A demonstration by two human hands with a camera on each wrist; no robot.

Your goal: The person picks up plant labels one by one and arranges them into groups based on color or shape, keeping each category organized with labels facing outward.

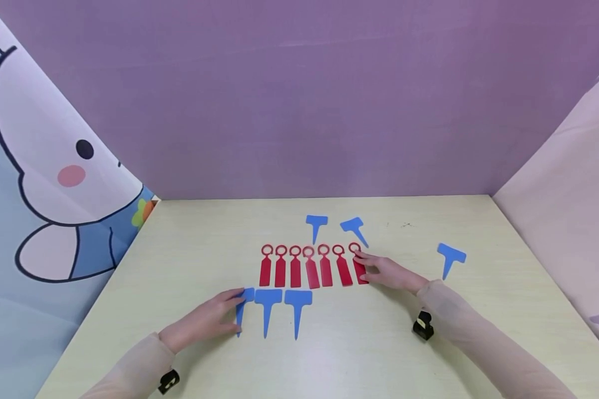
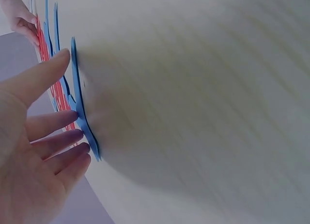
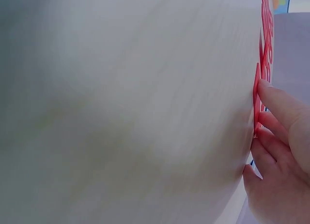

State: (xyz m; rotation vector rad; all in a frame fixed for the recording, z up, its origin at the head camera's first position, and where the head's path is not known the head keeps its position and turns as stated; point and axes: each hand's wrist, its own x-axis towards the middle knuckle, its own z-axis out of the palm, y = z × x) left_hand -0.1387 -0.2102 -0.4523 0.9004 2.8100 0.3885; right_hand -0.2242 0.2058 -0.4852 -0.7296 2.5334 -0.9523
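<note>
My left hand (image 1: 207,320) spans a blue T-shaped plant label (image 1: 240,314), leftmost of three in a near row. In the left wrist view its thumb (image 2: 53,71) is by the stem's point, and the straight fingertips touch the label's (image 2: 88,129) wide top. My right hand (image 1: 391,272) lies over the rightmost red tag (image 1: 359,270), a flat strip with a ring at its top. The right wrist view has the thumb on one end of that tag (image 3: 256,100) and the fingers farther along it, partly hidden. Several more red tags (image 1: 295,271) line up to its left, rings away from me.
Two blue labels (image 1: 316,220) lie behind the red row, the right one (image 1: 353,224) tilted. Another blue label (image 1: 451,255) rests at the right, beyond my right forearm. The pale table (image 1: 204,233) ends at a purple backdrop (image 1: 299,111), with printed cloths on both sides.
</note>
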